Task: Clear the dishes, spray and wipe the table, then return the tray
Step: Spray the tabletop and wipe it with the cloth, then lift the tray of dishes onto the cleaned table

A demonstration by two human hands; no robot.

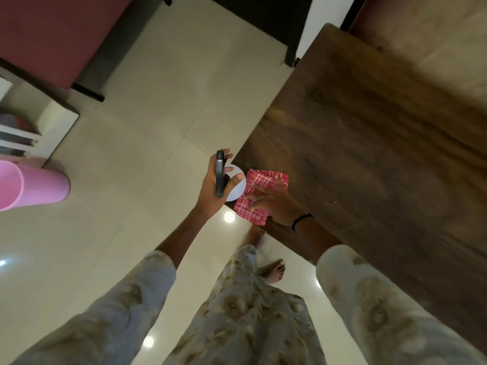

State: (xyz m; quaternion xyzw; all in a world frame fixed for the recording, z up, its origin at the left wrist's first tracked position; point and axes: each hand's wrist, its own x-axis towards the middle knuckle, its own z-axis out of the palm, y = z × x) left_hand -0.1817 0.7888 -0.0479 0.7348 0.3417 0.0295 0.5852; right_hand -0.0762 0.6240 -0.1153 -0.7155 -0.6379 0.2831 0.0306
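You stand on a pale tiled floor [147,143] that shines with four small light reflections. A dark wooden desk [382,143] fills the right side, its corner pointing toward you, its top bare apart from what your hands hold at that near corner. Beyond the floor, at upper left, sits a maroon seat [55,32] on a dark base. A white shelf [23,127] stands at the left edge, and just below it lies a pink bin [31,187] on its side in the view, well apart from the desk. Nothing lies on the floor between you and the desk.

Your right hand [271,204] is spread flat, fingers splayed, pressing one red checked cloth [259,192] onto the desk at its near corner; part of the cloth hangs past the edge. A dark band [301,219] circles that wrist. Your left hand [218,180] is wrapped around one spray bottle [235,189], white-bodied with a black trigger head, held just off the desk corner and beside the cloth. Both sleeves are pale and floral. Two bare feet show below the desk edge.
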